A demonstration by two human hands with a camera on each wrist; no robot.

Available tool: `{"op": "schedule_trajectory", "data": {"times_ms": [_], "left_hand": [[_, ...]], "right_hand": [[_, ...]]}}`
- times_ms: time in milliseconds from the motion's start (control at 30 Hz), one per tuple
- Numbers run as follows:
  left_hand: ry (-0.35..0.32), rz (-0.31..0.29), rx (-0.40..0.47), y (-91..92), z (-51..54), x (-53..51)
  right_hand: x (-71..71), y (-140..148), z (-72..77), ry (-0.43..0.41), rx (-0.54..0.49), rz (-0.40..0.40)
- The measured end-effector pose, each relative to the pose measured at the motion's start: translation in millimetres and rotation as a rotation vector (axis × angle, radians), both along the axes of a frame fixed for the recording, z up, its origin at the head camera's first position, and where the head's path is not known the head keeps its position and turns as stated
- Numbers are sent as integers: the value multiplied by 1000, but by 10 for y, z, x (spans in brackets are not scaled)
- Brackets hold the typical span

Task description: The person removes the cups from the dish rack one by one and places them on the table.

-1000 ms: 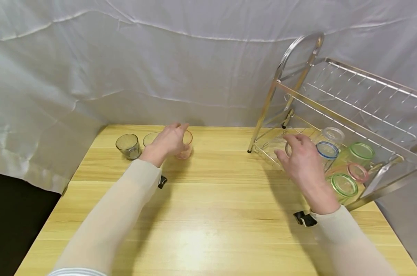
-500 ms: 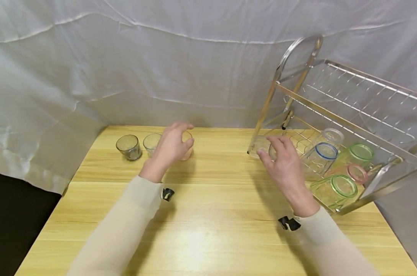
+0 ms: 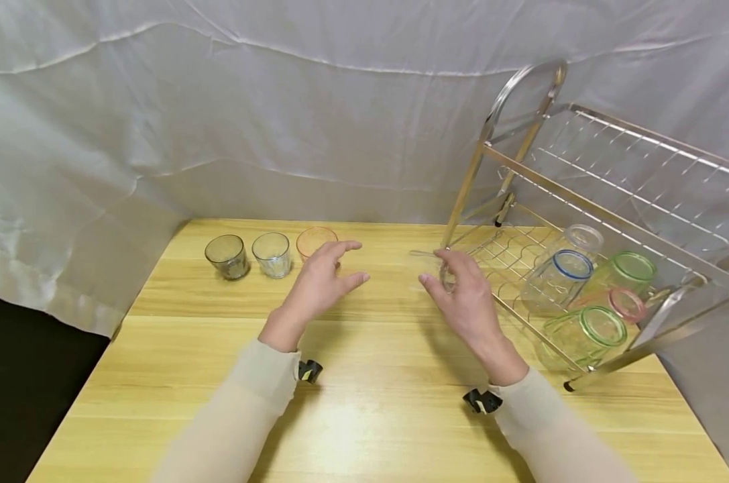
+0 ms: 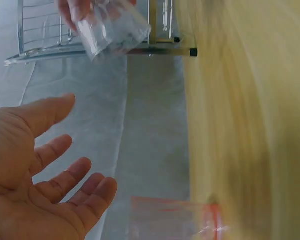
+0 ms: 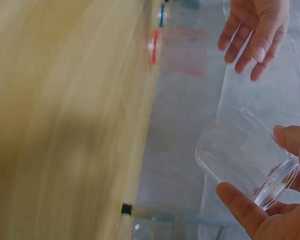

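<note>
My right hand (image 3: 469, 305) grips a clear glass (image 5: 245, 150) near its base, tilted, with its mouth toward the left; it is held above the table just left of the rack. My left hand (image 3: 316, 285) is in the air with spread, relaxed fingers and holds nothing; its palm (image 4: 20, 175) faces the held glass across a gap. Partly behind the left hand stands a glass with a red-orange rim (image 3: 317, 236). A clear glass (image 3: 272, 256) and a dark grey glass (image 3: 228, 257) stand in a row to its left.
A two-tier metal rack (image 3: 581, 196) stands at the right. On its lower shelf are several upside-down glasses, among them a blue-ringed one (image 3: 554, 282), a green-ringed one (image 3: 581, 335) and a pink-ringed one (image 3: 626, 304). A grey curtain (image 3: 340, 121) hangs behind the table (image 3: 364, 376).
My right hand has moved left from the rack, carrying the clear glass out past the rack's left post. My left hand has drawn away from the red-orange-rimmed glass, toward the right and nearer me.
</note>
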State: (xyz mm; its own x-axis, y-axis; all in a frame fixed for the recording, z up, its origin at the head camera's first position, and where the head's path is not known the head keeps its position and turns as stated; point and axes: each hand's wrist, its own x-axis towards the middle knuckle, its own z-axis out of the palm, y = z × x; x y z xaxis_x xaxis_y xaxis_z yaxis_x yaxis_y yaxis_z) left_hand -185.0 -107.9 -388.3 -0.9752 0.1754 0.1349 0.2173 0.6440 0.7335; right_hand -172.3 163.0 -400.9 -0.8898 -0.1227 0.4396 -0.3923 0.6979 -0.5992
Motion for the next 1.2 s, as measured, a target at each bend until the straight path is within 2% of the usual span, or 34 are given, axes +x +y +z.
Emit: {"op": "schedule_trajectory", "data": {"times_ms": [233,433,667,1067,1200], "left_hand": [[-91,-85,209,63,-176,82],[-149,-129,354,46,-268,102],[-233,-185,443,2,-320,117],[-292,-266,633,37,-354,135],[-296,-267,649,41,-343,145]], "right_hand": [[47,-178,-39,-77,-25,66],[55,-284,-59,-141,-93,103],[87,-356,-31,-254,-165,120],[86,-391,-44,-416,-401,216],[76,-392,-61,-463,-470,233]]}}
